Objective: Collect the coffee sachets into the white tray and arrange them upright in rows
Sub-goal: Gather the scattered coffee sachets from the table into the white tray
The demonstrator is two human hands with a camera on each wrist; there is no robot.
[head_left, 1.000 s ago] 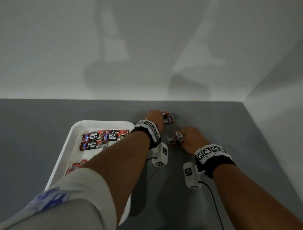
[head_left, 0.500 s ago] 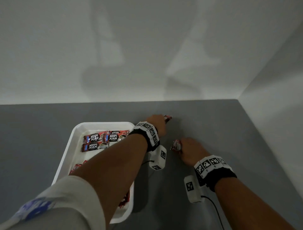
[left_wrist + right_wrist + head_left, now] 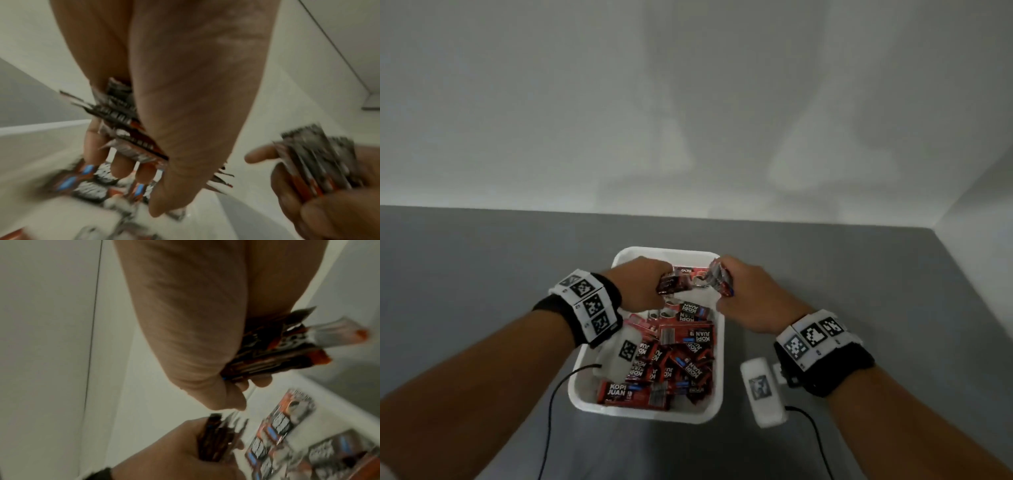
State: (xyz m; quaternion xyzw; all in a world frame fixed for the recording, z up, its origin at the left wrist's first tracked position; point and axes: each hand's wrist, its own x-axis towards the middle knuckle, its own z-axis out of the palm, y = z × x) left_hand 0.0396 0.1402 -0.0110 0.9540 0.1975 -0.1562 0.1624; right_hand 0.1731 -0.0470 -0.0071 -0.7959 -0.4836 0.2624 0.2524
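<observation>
The white tray (image 3: pixel 647 415) lies in the middle of the grey table, with a loose heap of red and black coffee sachets (image 3: pixel 683 356) lying flat and crisscross in it. Over the tray's far end my left hand (image 3: pixel 645 289) grips a bundle of several sachets (image 3: pixel 127 125). Close to its right, my right hand (image 3: pixel 739 294) grips another bundle of sachets (image 3: pixel 277 350), held on edge above the far right corner. The two hands are nearly touching. Both wrist views are blurred, and the sachets (image 3: pixel 90 183) in the tray show below the fingers.
The grey table (image 3: pixel 482 274) runs to a white back wall (image 3: pixel 688 102) and a white side wall (image 3: pixel 983 192) on the right. White camera units with black cables hang under both wrists, the right one (image 3: pixel 762 390) beside the tray.
Both hands came off the table to the right of the tray and now hover over the tray's far end, each with a bundle of sachets. The tray now sits centred in view.
</observation>
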